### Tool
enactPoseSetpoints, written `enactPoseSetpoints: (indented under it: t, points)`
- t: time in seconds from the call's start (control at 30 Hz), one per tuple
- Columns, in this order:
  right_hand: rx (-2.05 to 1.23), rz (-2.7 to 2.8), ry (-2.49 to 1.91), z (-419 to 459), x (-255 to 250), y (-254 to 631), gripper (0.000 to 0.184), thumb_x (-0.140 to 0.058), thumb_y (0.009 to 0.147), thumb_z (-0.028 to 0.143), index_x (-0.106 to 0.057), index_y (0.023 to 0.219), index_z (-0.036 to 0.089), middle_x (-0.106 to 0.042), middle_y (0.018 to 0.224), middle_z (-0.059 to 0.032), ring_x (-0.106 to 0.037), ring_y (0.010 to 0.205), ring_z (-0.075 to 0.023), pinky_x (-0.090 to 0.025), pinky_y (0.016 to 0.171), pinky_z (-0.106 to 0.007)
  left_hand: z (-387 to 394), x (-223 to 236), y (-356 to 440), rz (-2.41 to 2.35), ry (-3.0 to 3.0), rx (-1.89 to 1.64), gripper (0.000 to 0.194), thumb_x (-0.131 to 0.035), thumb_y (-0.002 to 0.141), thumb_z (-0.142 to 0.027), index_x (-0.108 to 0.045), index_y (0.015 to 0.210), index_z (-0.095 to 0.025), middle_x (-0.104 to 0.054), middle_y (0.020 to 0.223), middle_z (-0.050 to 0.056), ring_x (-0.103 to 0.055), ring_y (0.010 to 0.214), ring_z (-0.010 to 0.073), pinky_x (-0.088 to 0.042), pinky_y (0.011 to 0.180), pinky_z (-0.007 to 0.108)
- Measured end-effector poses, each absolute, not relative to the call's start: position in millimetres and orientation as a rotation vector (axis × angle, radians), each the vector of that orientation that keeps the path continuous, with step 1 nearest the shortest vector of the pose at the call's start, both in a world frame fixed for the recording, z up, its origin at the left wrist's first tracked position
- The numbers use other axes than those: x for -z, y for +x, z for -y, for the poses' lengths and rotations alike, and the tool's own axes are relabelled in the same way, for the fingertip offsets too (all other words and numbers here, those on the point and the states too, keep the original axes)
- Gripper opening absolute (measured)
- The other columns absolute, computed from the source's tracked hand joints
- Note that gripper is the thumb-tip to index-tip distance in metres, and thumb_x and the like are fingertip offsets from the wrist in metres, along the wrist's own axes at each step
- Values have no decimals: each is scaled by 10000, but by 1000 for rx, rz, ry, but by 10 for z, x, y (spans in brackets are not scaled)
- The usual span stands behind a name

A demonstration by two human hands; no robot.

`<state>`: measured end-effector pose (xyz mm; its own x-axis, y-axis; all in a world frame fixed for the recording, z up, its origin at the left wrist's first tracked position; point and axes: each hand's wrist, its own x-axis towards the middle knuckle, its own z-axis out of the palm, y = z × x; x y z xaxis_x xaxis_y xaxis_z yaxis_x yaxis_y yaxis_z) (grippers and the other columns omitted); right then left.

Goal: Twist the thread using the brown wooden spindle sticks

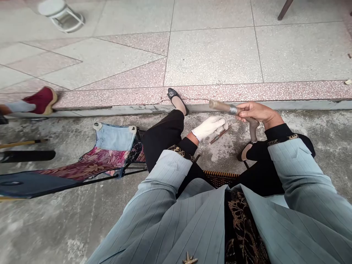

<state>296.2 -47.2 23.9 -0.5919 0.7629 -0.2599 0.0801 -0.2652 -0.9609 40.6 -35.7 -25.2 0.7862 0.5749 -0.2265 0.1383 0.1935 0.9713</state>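
Note:
My right hand (255,112) is bare and closed around a brownish stick-like handle (220,106) with a silver ring (233,109); a curved grey part (253,130) hangs down below the hand. My left hand (209,126) wears a white glove, its fingers curled loosely just left of the handle, and whether it holds anything is unclear. A thin reddish-brown rod (218,136) lies on the concrete right under the gloved hand. I sit with legs in black trousers, one black flat shoe (176,99) resting at the step.
A folding fabric stool (110,154) with blue and floral cloth stands at my left. Another person's foot in a red shoe (41,99) rests on the step edge at far left. Sticks (24,143) lie on the ground there. A white stool (62,14) stands far back.

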Motion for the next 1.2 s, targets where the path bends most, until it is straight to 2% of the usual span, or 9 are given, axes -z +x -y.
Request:
enactPoseSetpoints:
  t: [0.13, 0.23, 0.47, 0.6, 0.77, 1.0, 1.2]
  points:
    - [-1727, 1313, -1192, 443, -206, 2926, 442, -825, 701, 497, -664, 916, 145, -591, 707, -5, -500, 583, -99, -445, 572, -236, 405, 234, 434, -625, 1417, -280, 446, -494, 945, -533, -639, 833, -126, -419, 552, -41, -375, 493, 66, -321, 502, 206]
    - [-1628, 1262, -1392, 416, -121, 2911, 430, -833, 676, 483, -667, 894, 151, -592, 690, -10, -499, 582, -113, -449, 571, -250, 394, 238, 441, -642, 1510, -270, 418, -503, 938, -501, -647, 816, -129, -488, 609, -19, -395, 510, 65, -321, 500, 203]
    - [-1466, 1364, -1650, 373, 54, 2859, 390, -750, 717, 397, -712, 1012, 145, -575, 668, -4, -477, 572, -130, -400, 543, -265, 392, 215, 448, -639, 1631, -242, 439, -494, 922, -512, -658, 781, -131, -493, 598, -13, -400, 519, 77, -306, 507, 213]
    - [-1298, 1583, -1794, 370, 35, 2796, 371, -665, 770, 344, -720, 1067, 127, -577, 693, -14, -499, 615, -145, -396, 598, -275, 397, 171, 458, -659, 1691, -219, 449, -487, 916, -514, -680, 789, -129, -513, 604, -4, -418, 527, 87, -316, 522, 222]
    - [-941, 1934, -1938, 397, 54, 2730, 301, -614, 816, 384, -739, 977, 162, -626, 790, -39, -531, 727, -183, -354, 656, -286, 401, 208, 480, -683, 1811, -192, 429, -470, 924, -473, -688, 779, -133, -549, 644, 7, -467, 575, 101, -338, 559, 224]
    - [-949, 1719, -1943, 398, 18, 2688, 433, -611, 821, 379, -711, 1166, 139, -674, 899, -63, -578, 806, -217, -384, 705, -294, 454, 304, 533, -741, 1668, -230, 425, -457, 922, -478, -676, 797, -137, -506, 601, -11, -400, 507, 85, -296, 507, 223]
    - [-735, 2006, -1979, 412, 54, 2693, 387, -585, 875, 384, -695, 1187, 183, -705, 969, -112, -597, 834, -254, -375, 670, -306, 435, 277, 540, -806, 1801, -183, 402, -431, 931, -441, -672, 782, -157, -546, 618, 7, -465, 550, 120, -327, 548, 248]
